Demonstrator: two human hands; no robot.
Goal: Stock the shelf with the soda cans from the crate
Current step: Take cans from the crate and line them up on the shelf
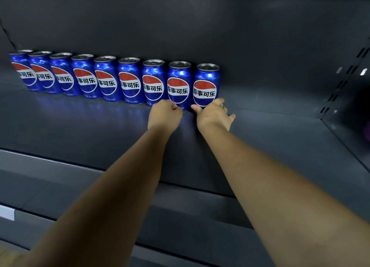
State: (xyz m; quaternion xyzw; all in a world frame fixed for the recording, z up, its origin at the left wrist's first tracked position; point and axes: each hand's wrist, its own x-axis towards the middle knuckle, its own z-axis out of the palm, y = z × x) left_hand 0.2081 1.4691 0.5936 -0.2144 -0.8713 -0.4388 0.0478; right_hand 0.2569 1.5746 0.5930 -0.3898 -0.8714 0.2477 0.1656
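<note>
Inspector: Step in hand, as I judge it: seating the end can [206, 84] at the right of the row [106, 78], far back on the shelf [280, 130]. Keep it upright, label forward, flush with its neighbour [178, 83].

Clerk: And the hands?

Inspector: Right hand [214, 115] brackets its base, thumb and forefinger either side, other fingers splayed. Left hand [165, 115] curled, apparently empty, at the neighbour's foot.

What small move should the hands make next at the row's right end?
Probably release the rightmost can and withdraw: it stands upright in line, the right hand pinching its base, the left hand curled empty before its neighbour, and bare shelf lies to the right.
</note>
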